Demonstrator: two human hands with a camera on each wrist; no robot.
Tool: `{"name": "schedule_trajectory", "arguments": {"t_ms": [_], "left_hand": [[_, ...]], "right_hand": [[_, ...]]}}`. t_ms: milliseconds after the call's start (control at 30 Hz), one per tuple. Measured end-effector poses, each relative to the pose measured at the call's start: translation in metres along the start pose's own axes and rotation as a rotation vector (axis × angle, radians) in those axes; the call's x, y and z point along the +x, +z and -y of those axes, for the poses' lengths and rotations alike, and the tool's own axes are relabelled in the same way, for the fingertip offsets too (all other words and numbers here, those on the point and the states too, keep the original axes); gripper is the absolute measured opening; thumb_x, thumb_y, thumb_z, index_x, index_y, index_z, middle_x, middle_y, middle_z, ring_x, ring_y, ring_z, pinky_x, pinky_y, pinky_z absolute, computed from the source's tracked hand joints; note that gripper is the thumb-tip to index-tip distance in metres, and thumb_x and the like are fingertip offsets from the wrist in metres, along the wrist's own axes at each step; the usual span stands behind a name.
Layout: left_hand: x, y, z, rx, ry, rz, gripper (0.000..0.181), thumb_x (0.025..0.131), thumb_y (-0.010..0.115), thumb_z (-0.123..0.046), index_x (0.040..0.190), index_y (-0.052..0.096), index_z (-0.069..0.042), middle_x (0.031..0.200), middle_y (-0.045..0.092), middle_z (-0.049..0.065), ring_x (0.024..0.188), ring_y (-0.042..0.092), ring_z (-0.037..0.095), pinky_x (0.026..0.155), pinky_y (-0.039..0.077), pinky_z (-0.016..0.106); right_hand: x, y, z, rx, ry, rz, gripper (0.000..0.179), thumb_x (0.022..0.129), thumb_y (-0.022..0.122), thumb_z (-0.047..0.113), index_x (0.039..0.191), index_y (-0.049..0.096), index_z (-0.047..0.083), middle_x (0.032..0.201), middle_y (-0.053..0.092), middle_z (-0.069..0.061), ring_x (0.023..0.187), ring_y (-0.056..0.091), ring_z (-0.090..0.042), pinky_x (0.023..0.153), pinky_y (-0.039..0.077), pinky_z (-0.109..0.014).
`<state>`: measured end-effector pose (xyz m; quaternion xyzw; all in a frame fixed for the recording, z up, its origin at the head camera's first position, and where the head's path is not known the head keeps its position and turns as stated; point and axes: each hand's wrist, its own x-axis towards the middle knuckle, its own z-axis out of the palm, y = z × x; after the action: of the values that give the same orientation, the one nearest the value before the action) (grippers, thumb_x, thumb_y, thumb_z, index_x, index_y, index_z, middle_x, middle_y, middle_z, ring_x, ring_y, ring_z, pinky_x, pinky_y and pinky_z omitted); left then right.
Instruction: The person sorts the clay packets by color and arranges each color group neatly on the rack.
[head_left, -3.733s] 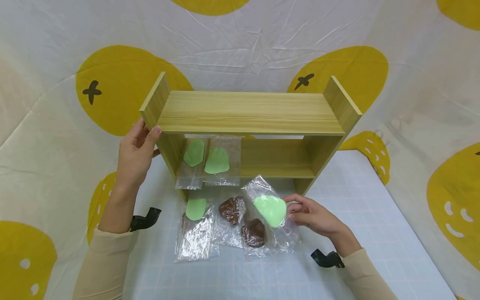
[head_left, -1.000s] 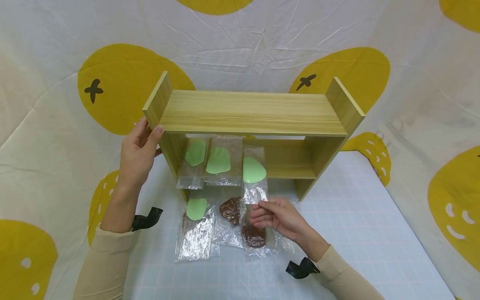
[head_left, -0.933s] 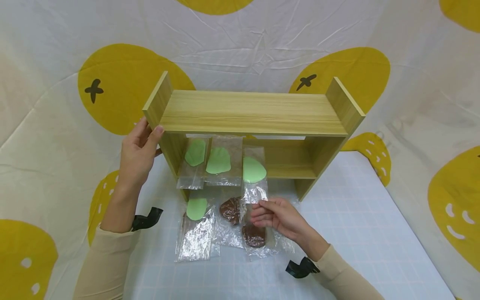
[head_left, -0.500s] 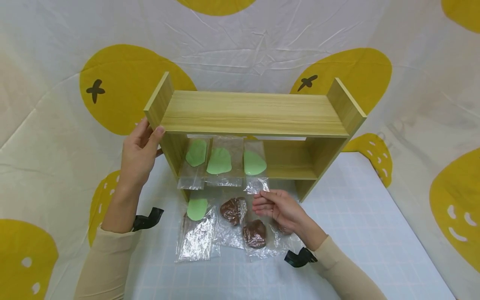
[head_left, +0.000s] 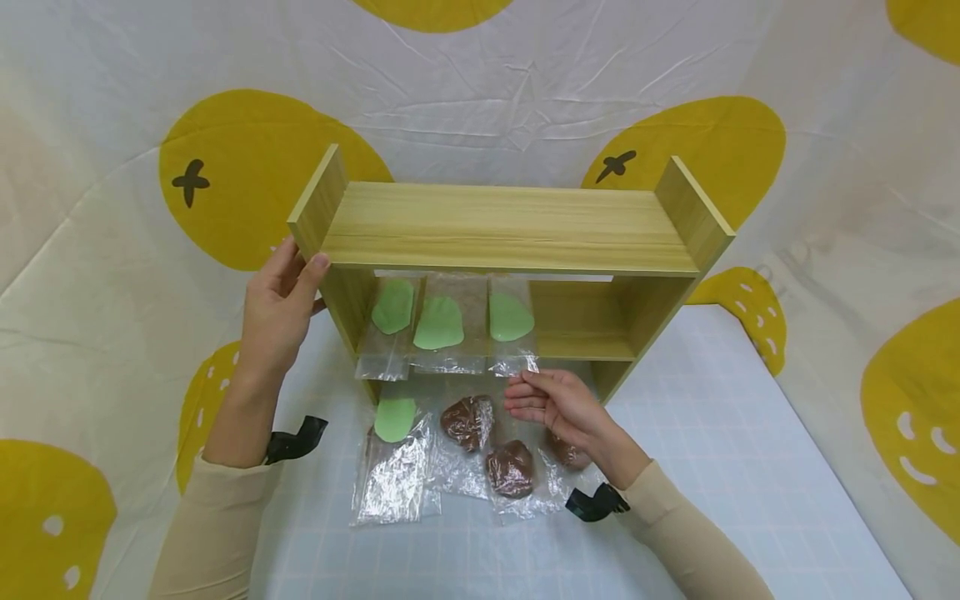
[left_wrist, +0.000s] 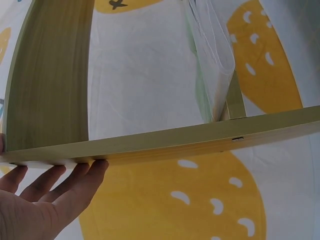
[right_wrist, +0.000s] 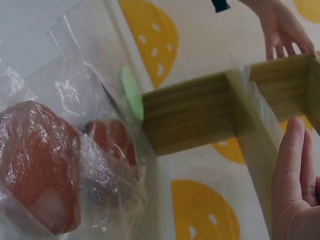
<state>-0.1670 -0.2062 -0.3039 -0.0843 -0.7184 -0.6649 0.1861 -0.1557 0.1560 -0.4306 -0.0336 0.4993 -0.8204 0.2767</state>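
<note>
My left hand grips the left side panel of a wooden shelf, thumb in front and fingers along the outside. With thumb and fingers, my right hand pinches the lower edge of a clear plastic bag bearing a light green patch. This bag stands on the middle shelf board, its bottom overhanging the front. To its left are two similar bags, the middle one and the leftmost one. In the right wrist view, extended fingers appear at the shelf's edge.
On the pale checked table, before the shelf, lie bagged brown lumps: one left, one front, one right, partly behind my hand. More clear bags with a green patch lie at the left. A patterned cloth hangs behind.
My right hand has carried the green-patched bag from the table pile up to the middle board, then pushed it further back. The right brown lump came into view. My left hand keeps its grip.
</note>
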Motion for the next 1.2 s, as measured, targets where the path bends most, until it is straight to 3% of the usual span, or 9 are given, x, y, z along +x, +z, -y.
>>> {"name": "schedule_trajectory", "arguments": {"t_ms": [300,433,567,700,900,1200], "left_hand": [[0.000,0.000,-0.001,-0.007,-0.003,-0.006,0.049,0.100,0.064,-0.022,0.147,0.053,-0.028,0.147,0.051,0.008,0.128,0.052,0.034,0.094,0.046,0.060],[-0.001,0.001,-0.001,0.002,-0.005,-0.012,0.048,0.100,0.064,-0.023,0.147,0.053,-0.029,0.146,0.052,0.007,0.126,0.053,0.033,0.093,0.047,0.057],[-0.001,0.001,-0.001,-0.001,-0.009,-0.013,0.048,0.100,0.064,-0.023,0.147,0.053,-0.029,0.146,0.052,0.007,0.126,0.053,0.033,0.093,0.049,0.055],[-0.001,0.001,-0.002,-0.005,-0.010,-0.011,0.049,0.100,0.064,-0.023,0.147,0.053,-0.029,0.147,0.052,0.007,0.126,0.052,0.033,0.093,0.048,0.057],[0.000,0.000,-0.002,0.011,-0.012,-0.009,0.049,0.100,0.063,-0.023,0.147,0.052,-0.030,0.148,0.051,0.007,0.128,0.051,0.033,0.094,0.046,0.061],[-0.002,0.000,-0.001,0.007,0.001,0.003,0.049,0.100,0.063,-0.025,0.147,0.052,-0.030,0.148,0.051,0.006,0.129,0.051,0.033,0.095,0.043,0.063]], "right_hand": [[0.000,-0.001,0.000,-0.033,-0.017,0.039,0.026,0.107,0.049,0.013,0.108,0.068,-0.004,0.096,0.073,-0.016,0.090,0.072,-0.027,0.084,0.059,-0.039],[-0.002,-0.001,-0.003,-0.082,-0.039,0.064,0.025,0.105,0.053,0.015,0.114,0.064,-0.006,0.099,0.072,-0.016,0.090,0.072,-0.027,0.084,0.059,-0.039],[-0.003,-0.001,-0.007,-0.130,-0.057,0.087,0.036,0.104,0.056,0.015,0.126,0.055,-0.013,0.104,0.070,-0.018,0.091,0.072,-0.027,0.086,0.058,-0.042],[-0.003,-0.001,-0.015,-0.158,-0.058,0.102,0.034,0.103,0.058,0.014,0.126,0.056,-0.010,0.106,0.070,-0.020,0.092,0.071,-0.028,0.090,0.054,-0.051],[0.000,0.002,-0.033,-0.195,0.010,0.108,0.032,0.104,0.057,0.015,0.125,0.058,-0.010,0.110,0.068,-0.023,0.096,0.070,-0.032,0.092,0.054,-0.052],[0.012,0.015,-0.066,-0.210,0.121,0.123,0.046,0.101,0.059,0.012,0.131,0.046,-0.021,0.111,0.066,-0.028,0.091,0.072,-0.027,0.095,0.049,-0.055]]}}
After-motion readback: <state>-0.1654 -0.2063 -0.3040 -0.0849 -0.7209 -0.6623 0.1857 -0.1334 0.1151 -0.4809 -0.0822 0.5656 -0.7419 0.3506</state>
